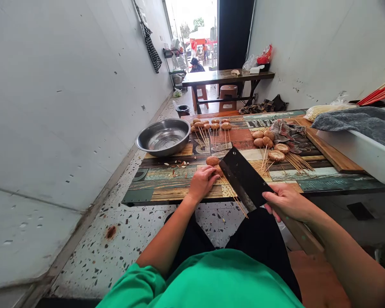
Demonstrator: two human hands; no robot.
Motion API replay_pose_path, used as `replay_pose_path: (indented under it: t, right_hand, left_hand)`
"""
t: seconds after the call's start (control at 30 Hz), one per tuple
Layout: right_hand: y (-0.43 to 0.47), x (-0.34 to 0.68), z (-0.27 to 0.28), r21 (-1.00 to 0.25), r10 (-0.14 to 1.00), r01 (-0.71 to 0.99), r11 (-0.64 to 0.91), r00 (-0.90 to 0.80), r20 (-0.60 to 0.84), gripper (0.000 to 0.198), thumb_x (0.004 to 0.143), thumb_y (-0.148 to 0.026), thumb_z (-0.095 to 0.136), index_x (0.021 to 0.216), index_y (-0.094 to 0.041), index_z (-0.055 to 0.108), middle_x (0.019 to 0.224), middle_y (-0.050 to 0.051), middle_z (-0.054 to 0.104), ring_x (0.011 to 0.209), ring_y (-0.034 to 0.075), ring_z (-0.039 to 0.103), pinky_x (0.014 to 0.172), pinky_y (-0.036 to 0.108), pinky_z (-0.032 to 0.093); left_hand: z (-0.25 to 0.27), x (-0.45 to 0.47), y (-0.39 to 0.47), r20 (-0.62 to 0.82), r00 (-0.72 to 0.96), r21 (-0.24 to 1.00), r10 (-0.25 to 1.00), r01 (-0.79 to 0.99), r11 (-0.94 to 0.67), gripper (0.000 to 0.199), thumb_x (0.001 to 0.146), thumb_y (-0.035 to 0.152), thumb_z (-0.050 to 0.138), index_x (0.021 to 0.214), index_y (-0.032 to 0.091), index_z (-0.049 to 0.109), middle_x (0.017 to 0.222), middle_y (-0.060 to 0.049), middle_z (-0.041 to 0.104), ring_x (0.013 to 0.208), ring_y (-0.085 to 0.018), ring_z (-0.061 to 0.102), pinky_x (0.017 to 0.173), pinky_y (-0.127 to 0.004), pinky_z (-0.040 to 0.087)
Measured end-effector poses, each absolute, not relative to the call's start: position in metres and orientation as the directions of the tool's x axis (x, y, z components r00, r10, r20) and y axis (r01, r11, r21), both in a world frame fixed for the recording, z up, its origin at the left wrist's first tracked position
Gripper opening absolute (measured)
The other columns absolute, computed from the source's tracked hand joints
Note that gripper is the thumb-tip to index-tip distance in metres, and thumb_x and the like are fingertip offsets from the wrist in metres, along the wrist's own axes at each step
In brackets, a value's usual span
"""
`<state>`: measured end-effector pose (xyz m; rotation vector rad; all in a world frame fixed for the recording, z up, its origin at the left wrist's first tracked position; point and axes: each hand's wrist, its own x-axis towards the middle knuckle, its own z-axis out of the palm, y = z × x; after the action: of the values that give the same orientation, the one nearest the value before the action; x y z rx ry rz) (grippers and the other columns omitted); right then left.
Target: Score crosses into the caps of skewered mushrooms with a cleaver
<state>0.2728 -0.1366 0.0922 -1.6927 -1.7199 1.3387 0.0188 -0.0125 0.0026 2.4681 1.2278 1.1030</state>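
My right hand [284, 200] is closed around the wooden handle of a black-bladed cleaver [245, 176], whose blade slants up toward the mushrooms. With bent fingers, my left hand [202, 183] holds a brown mushroom [217, 171] at the table's near edge. Thin bamboo skewers [239, 202] run from there toward my lap, partly behind the blade. Just beyond my left fingertips sits another brown mushroom cap [212, 161]. Farther back lie several skewered mushrooms [214, 126]. On the right are more mushrooms [276, 155] and a bundle of loose skewers [298, 162].
A steel basin [163, 137] stands at the table's left, with trimmings [179, 163] in front of it. At right are a grey rag [285, 131], a wooden board [333, 149] and a white tub [356, 149] under a dark towel [356, 122]. A person [196, 65] is near the doorway.
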Motion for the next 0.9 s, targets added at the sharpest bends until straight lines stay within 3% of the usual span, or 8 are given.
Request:
replay_pose_path:
  t: [0.27,0.9]
  right_hand:
    - [-0.129,0.296,0.082,-0.877,0.855,0.329,-0.349,-0.271,-0.442,0.027,0.081,-0.045,0.051,0.068,-0.021,0.047,0.056,-0.003,0.063,0.037,0.011,0.052,0.043,0.024,0.035]
    - [-0.099,0.315,0.068,-0.873,0.823,0.252,-0.417,-0.303,-0.481,0.032,0.075,-0.048,0.059,0.071,-0.02,0.043,0.053,0.0,0.063,0.032,0.008,0.045,0.037,0.021,0.031]
  left_hand:
    - [0.005,0.02,-0.014,0.538,0.396,0.43,0.744,0.63,-0.647,0.017,0.084,0.026,0.066,0.099,0.019,0.064,0.105,-0.007,0.067,0.101,-0.02,0.061,0.091,-0.035,0.05]
    - [0.005,0.019,-0.013,0.524,0.403,0.434,0.75,0.631,-0.643,0.018,0.083,0.025,0.067,0.1,0.02,0.065,0.106,-0.007,0.068,0.103,-0.02,0.062,0.094,-0.037,0.05]
